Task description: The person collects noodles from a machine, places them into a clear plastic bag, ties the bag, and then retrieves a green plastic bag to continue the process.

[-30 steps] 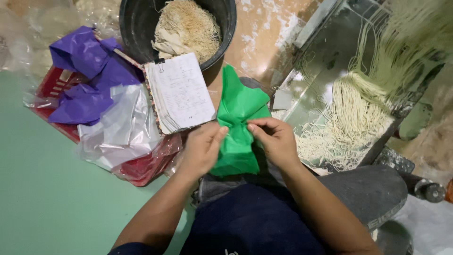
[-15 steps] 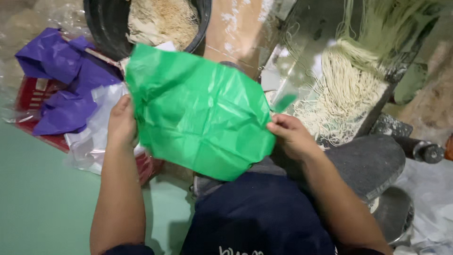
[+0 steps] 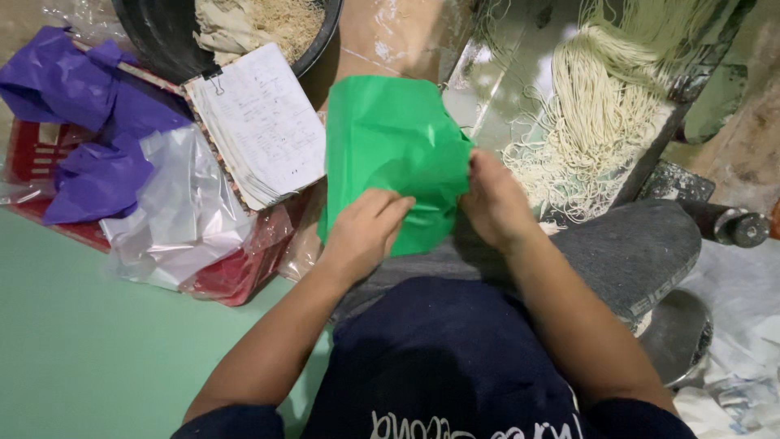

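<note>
- While both hands grip it, the thin green plastic bag [image 3: 394, 154] hangs between them over the lap; its mouth appears unopened, and nothing is in it.
- Left hand [image 3: 364, 232] pinches the bag's lower edge, fingers closed on the film.
- Right hand [image 3: 491, 203] clasps the bag's right edge.
- Half a second earlier the bag was spread wide between parted hands; now they sit close and it is narrower.
- Beyond the left hand lies a white spiral notebook [image 3: 260, 122]; beyond the right, pale noodle strands [image 3: 593, 122].
</note>
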